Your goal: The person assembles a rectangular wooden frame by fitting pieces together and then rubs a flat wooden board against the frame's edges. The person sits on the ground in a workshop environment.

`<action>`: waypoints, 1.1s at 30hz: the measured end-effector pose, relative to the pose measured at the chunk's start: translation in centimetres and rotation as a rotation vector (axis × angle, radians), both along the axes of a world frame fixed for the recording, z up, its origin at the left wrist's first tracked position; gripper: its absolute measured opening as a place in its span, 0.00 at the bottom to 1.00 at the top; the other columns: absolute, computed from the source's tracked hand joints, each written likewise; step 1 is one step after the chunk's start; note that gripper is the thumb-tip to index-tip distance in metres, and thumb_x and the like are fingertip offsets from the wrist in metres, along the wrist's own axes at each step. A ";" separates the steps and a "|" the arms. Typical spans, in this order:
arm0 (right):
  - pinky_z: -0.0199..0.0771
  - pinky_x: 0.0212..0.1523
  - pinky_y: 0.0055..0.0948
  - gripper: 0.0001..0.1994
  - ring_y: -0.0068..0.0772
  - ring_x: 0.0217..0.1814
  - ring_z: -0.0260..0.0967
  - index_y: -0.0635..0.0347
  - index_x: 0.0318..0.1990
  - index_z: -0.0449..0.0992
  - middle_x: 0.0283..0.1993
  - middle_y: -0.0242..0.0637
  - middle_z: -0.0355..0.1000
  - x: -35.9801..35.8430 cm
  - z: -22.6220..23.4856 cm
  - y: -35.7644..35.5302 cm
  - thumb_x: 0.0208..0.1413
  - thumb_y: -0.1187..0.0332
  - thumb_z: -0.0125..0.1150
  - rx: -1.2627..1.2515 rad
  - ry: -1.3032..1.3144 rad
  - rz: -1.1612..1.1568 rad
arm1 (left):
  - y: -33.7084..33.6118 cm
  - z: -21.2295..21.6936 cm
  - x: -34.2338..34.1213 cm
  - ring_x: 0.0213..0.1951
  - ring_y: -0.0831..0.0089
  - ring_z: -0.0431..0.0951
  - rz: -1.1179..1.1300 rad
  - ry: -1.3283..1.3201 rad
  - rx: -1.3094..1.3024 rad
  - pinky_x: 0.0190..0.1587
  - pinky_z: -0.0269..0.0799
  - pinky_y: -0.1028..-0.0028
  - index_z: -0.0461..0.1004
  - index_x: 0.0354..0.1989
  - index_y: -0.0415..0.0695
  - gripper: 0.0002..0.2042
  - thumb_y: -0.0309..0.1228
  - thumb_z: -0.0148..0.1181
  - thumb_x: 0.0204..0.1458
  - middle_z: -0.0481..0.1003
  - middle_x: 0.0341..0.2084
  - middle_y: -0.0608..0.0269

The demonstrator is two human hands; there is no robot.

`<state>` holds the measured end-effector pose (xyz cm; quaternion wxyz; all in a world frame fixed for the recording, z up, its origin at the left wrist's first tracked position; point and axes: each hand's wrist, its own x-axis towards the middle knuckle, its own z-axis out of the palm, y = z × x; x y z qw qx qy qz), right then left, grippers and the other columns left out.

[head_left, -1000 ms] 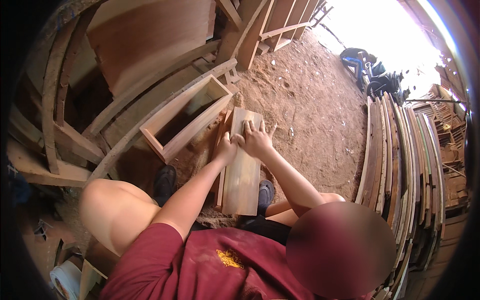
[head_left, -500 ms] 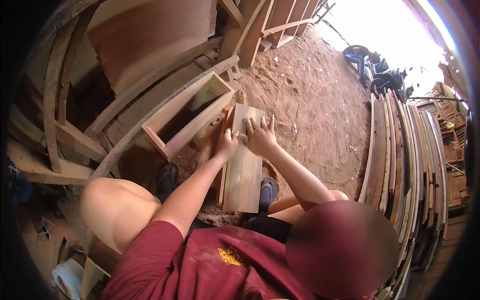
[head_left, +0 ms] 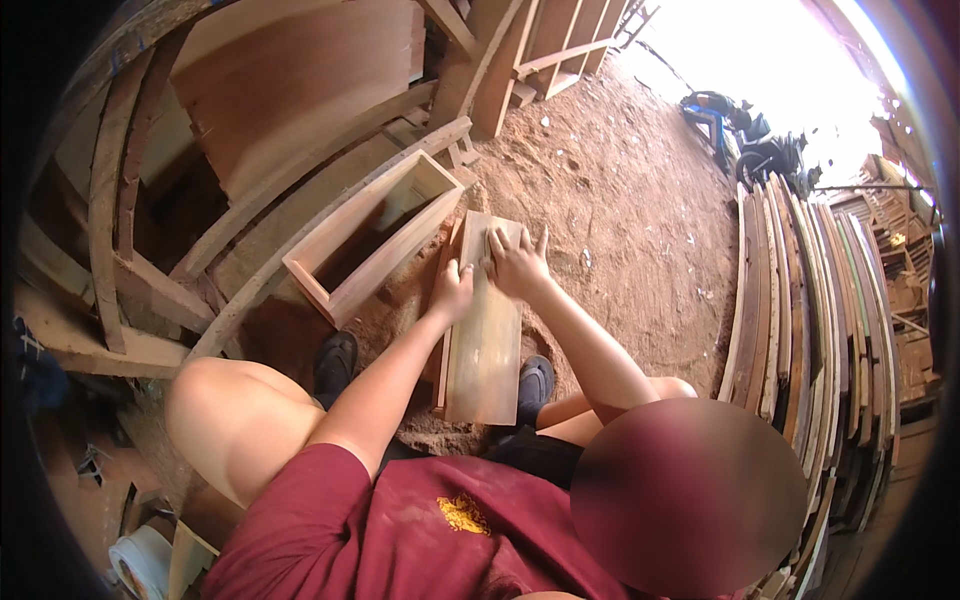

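A narrow wooden box, like a drawer [head_left: 482, 350], rests between my feet with a smooth, pale brown panel facing up. My left hand [head_left: 453, 292] is closed on the panel's left edge, its thumb towards the top face. On the upper part of the same panel lies my right hand [head_left: 518, 262], fingers spread and fingertips pressed down. A small greyish patch shows at those fingertips; I cannot tell whether it is a thing under them. Left of the box sits a second open wooden box [head_left: 345, 290], its hollow side up.
Curved timber rails [head_left: 330, 170] and a broad wooden panel [head_left: 300, 90] stand at the left. Long planks [head_left: 790, 310] are stacked on edge at the right. A motorcycle [head_left: 765, 150] is parked at the far right on the brown dirt floor [head_left: 620, 190]. Wooden frames [head_left: 560, 60] stand at the back.
My right hand has shifted slightly left on the panel, its fingers a little more bent. The left hand keeps its hold, and the whole view has tilted very slightly.
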<state>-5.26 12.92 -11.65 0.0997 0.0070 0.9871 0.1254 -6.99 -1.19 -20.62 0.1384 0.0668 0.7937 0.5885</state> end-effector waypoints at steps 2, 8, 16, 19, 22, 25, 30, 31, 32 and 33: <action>0.20 0.72 0.74 0.34 0.60 0.79 0.39 0.51 0.76 0.44 0.79 0.35 0.43 -2.8 0.1 0.6 0.68 0.44 0.31 -0.044 -0.063 -0.117 | -0.3 0.2 -0.2 0.62 0.43 0.67 -0.067 -0.040 0.005 0.65 0.60 0.58 0.61 0.63 0.28 0.31 0.45 0.45 0.63 0.67 0.58 0.29; 0.16 0.72 0.71 0.35 0.60 0.78 0.41 0.56 0.75 0.44 0.78 0.40 0.45 -1.6 -0.2 -1.1 0.68 0.46 0.31 0.105 -0.085 -0.135 | -0.4 0.7 0.2 0.63 0.43 0.67 -0.055 -0.035 -0.049 0.65 0.60 0.60 0.61 0.63 0.27 0.32 0.46 0.45 0.63 0.68 0.58 0.29; 0.18 0.72 0.73 0.33 0.61 0.79 0.37 0.55 0.75 0.47 0.78 0.38 0.46 -1.1 0.1 -0.1 0.69 0.46 0.30 0.032 -0.049 -0.174 | -0.4 0.9 0.4 0.66 0.44 0.62 -0.046 -0.062 0.012 0.67 0.56 0.61 0.57 0.65 0.25 0.34 0.47 0.44 0.63 0.64 0.61 0.28; 0.20 0.72 0.73 0.35 0.59 0.80 0.33 0.59 0.74 0.49 0.78 0.40 0.46 -4.0 0.4 0.5 0.69 0.44 0.29 0.032 -0.071 -0.211 | -0.6 1.0 0.1 0.67 0.45 0.62 -0.089 -0.074 0.016 0.68 0.56 0.61 0.57 0.65 0.25 0.34 0.47 0.44 0.63 0.63 0.61 0.28; 0.22 0.72 0.73 0.38 0.59 0.80 0.33 0.61 0.74 0.48 0.78 0.42 0.46 -3.4 0.3 0.1 0.68 0.40 0.27 0.066 -0.075 -0.168 | -0.6 0.7 0.2 0.66 0.44 0.63 -0.073 -0.068 -0.010 0.67 0.57 0.61 0.57 0.65 0.25 0.34 0.47 0.44 0.63 0.64 0.61 0.28; 0.24 0.71 0.74 0.40 0.59 0.80 0.33 0.64 0.73 0.49 0.78 0.45 0.46 -0.6 0.0 -0.5 0.67 0.38 0.30 0.067 -0.082 -0.105 | -0.2 0.1 0.2 0.63 0.43 0.66 -0.022 -0.042 -0.040 0.66 0.60 0.60 0.60 0.64 0.27 0.33 0.47 0.45 0.63 0.67 0.59 0.30; 0.28 0.70 0.77 0.41 0.57 0.80 0.34 0.64 0.73 0.50 0.77 0.45 0.47 -1.3 0.5 0.1 0.66 0.37 0.31 0.061 -0.071 -0.120 | 0.4 -0.5 -0.1 0.62 0.43 0.68 -0.012 -0.016 -0.021 0.64 0.61 0.59 0.61 0.63 0.28 0.31 0.46 0.45 0.63 0.68 0.57 0.30; 0.29 0.70 0.77 0.40 0.57 0.80 0.35 0.64 0.73 0.51 0.77 0.44 0.48 -2.5 0.9 0.5 0.67 0.38 0.29 0.077 -0.074 -0.157 | 0.4 -0.4 -0.1 0.61 0.43 0.68 -0.013 -0.009 -0.001 0.64 0.61 0.58 0.62 0.63 0.28 0.31 0.46 0.45 0.63 0.68 0.56 0.30; 0.31 0.71 0.76 0.41 0.55 0.80 0.36 0.59 0.74 0.48 0.77 0.38 0.48 -3.7 1.2 0.6 0.66 0.35 0.24 0.090 -0.110 -0.199 | 0.3 -0.3 -0.1 0.61 0.43 0.68 -0.031 -0.025 -0.014 0.64 0.62 0.58 0.62 0.63 0.29 0.31 0.46 0.45 0.63 0.68 0.56 0.30; 0.32 0.71 0.76 0.41 0.54 0.80 0.36 0.60 0.74 0.49 0.77 0.38 0.49 -4.1 1.5 0.7 0.66 0.36 0.25 0.042 -0.101 -0.203 | 0.2 -0.2 -0.1 0.61 0.43 0.68 -0.034 -0.016 -0.007 0.64 0.62 0.58 0.62 0.63 0.29 0.31 0.46 0.45 0.63 0.69 0.56 0.30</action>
